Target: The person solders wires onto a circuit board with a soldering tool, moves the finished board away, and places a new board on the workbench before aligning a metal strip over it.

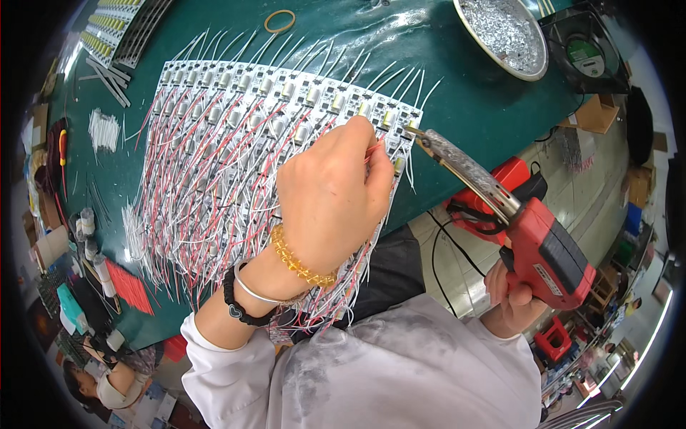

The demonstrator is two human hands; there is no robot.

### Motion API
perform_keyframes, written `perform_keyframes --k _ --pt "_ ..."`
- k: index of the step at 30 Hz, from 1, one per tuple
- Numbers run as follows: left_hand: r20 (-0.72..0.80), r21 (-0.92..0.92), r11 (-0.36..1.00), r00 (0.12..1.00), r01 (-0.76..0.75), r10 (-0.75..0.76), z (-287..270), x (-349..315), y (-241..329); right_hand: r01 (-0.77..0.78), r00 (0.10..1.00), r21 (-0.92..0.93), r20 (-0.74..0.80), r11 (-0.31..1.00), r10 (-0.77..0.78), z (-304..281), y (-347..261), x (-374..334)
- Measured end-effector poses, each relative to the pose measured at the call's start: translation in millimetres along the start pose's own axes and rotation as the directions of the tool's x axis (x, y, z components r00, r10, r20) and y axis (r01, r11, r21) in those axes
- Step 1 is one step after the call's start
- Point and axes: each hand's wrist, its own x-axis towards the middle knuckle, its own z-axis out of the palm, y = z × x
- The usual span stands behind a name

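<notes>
A wide panel of small white circuit boards (286,89) lies on the green table (471,121), with many red and white wires trailing off it toward me. My left hand (332,175) is over the panel's right part, thumb and forefinger pinched on a thin red wire (372,148). Part of the panel is hidden under that hand. In my right hand (516,300) is a red and black soldering gun (554,257), gripped by its handle. Its long metal barrel points up and left. The tip is close to the panel's right end, near the pinched wire; whether it touches, I cannot tell.
A round bowl of silvery scraps (504,36) stands at the far right beside a black fan-like device (586,50). A rubber band (279,21) lies behind the panel. White wires (104,130) and red wires (128,286) are bunched at left. A person (114,382) sits at lower left.
</notes>
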Motion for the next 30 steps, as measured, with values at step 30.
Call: perform_keyframes --k 30 --pt "-0.031 -0.039 0.998 0.999 -0.044 0.042 14.1 1.0 8.0 -0.11 0.991 0.264 -0.039 0.958 0.125 -2.6 -13.0 3.6"
